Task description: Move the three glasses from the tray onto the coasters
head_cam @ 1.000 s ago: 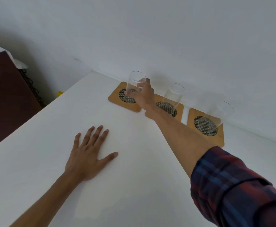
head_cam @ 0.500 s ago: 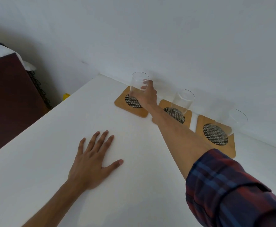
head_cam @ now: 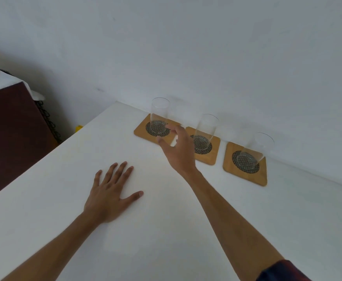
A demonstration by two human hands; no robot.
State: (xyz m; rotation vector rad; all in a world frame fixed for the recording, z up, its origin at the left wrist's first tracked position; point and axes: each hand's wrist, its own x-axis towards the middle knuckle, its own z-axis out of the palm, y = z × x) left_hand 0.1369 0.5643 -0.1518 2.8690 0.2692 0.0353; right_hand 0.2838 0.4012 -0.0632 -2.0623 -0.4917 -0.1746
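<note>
Three clear glasses stand upright on three wooden coasters along the wall: the left glass [head_cam: 159,113] on the left coaster [head_cam: 140,129], the middle glass [head_cam: 206,128] on the middle coaster [head_cam: 214,152], the right glass [head_cam: 255,150] on the right coaster [head_cam: 247,176]. My right hand [head_cam: 178,151] hovers open just in front of the left and middle coasters, fingers curved and apart, holding nothing. Flat on the white table [head_cam: 166,230] lies my left hand [head_cam: 109,194], fingers spread. No tray is in view.
The white wall [head_cam: 206,57] runs right behind the coasters. The table's left edge drops off beside a dark brown cabinet [head_cam: 12,128] with a patterned cloth on top. A small yellow object [head_cam: 78,127] lies by the table's far left corner.
My right hand has let go of the left glass and drawn back toward me, opening. The glass stays on the left coaster. The left hand has not moved.
</note>
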